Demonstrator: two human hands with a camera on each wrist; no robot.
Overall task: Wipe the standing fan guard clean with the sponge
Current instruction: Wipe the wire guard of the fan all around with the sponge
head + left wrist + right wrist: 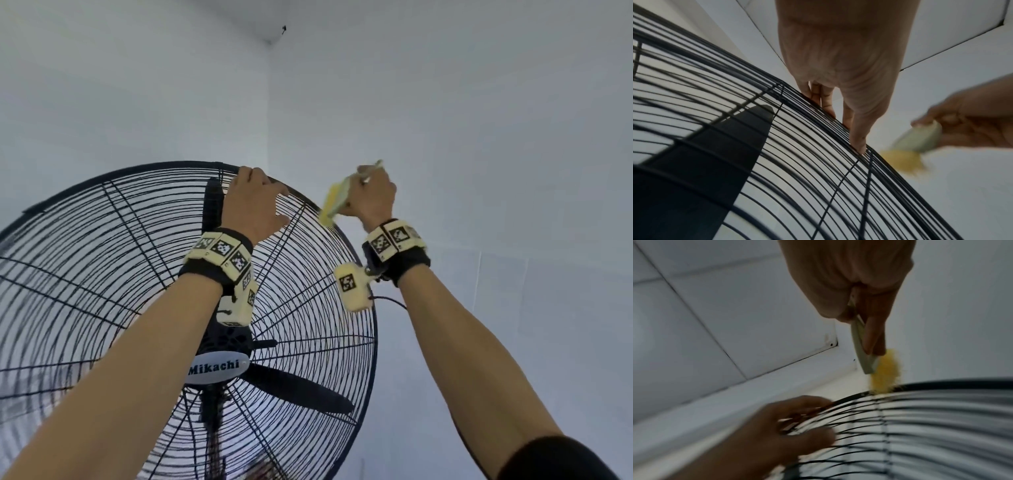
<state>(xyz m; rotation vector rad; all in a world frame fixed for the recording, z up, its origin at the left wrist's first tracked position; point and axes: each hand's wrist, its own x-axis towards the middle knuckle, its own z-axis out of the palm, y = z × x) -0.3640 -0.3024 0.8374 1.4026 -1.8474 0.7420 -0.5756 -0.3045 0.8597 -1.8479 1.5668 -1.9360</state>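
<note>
A large black wire fan guard (102, 260) fills the lower left of the head view, with dark blades (298, 390) behind it. My left hand (255, 202) grips the guard's top rim, fingers curled over the wires (838, 104). My right hand (371, 195) holds a sponge (334, 202) with a yellow face and pale green backing. Its yellow edge (885, 374) touches the outer rim (941, 383) just right of my left hand (777, 426). In the left wrist view the sponge (918, 139) is blurred.
A white oval badge (218, 370) reading "Mikachi" sits on the fan hub. Pale walls meet in a corner (269, 102) behind the fan. White ceiling panels (715, 313) show overhead. A cable (394, 303) hangs from the right wrist camera.
</note>
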